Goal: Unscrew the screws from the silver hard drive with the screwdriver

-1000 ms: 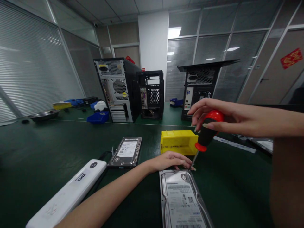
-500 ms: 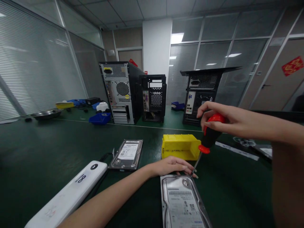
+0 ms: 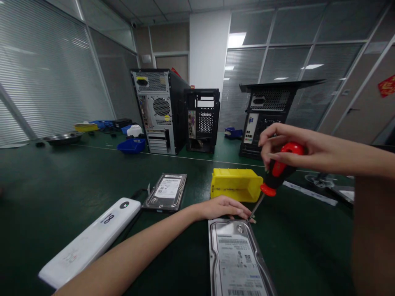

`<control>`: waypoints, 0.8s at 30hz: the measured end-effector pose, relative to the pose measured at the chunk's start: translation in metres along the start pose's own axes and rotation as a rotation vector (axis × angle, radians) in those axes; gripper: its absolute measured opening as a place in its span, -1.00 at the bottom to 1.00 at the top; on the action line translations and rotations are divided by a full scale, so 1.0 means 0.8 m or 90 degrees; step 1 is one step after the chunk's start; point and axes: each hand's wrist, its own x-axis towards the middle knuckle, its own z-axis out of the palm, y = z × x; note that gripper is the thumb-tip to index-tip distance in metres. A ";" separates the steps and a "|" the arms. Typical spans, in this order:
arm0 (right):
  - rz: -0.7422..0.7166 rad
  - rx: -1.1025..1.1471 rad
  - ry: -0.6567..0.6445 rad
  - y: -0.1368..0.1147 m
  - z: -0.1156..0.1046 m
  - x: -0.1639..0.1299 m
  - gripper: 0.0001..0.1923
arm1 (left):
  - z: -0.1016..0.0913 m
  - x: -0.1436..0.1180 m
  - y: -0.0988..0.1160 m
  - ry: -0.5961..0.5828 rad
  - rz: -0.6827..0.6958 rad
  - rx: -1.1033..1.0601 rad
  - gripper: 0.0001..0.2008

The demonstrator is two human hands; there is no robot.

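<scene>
Your right hand (image 3: 279, 150) holds the red-and-black screwdriver (image 3: 277, 170) with the fingertips closed round the top of the handle, and against the frames of a second ago the fingers have shifted round the cap while the handle leans a little more to your right; that reads as a turn in progress, not a repositioning. The blade tip remains at the far right corner of the hard drive (image 3: 239, 259), which lies label-up on the green table (image 3: 55, 193) directly in front of you. Your left hand (image 3: 224, 207) is unchanged in place: it lies flat across the drive's far edge, fingertips right beside the blade tip, pinning the casing rather than gripping it. Whether the tip is seated in a screw head cannot be told; the spot is too small and partly covered by your fingers. In my judgement the corner screw is being worked and has not come free, since nothing loose shows beside the drive. Noted nearby: a yellow parts bin (image 3: 236, 184) just beyond your left hand, a second hard drive (image 3: 166, 191) to its left, a white oblong device (image 3: 92, 242) near your left forearm, and three computer cases (image 3: 160, 111) standing well back.
</scene>
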 end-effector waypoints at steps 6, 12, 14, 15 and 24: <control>0.043 -0.049 0.050 -0.001 0.005 0.007 -0.53 | -0.001 0.000 0.001 0.000 -0.008 0.025 -0.70; -0.006 -0.057 0.055 -0.005 0.009 0.013 -0.52 | -0.001 0.000 0.001 -0.006 0.000 0.012 -0.66; -0.010 -0.033 0.036 -0.006 0.007 0.007 -0.51 | -0.001 0.000 0.002 -0.001 -0.001 0.024 -0.67; -0.011 -0.014 0.021 -0.007 0.005 0.004 -0.51 | -0.001 -0.001 0.002 0.000 -0.002 0.028 -0.67; 0.012 -0.049 0.079 -0.017 0.015 0.015 -0.61 | 0.004 0.000 0.006 -0.007 0.021 -0.013 -0.67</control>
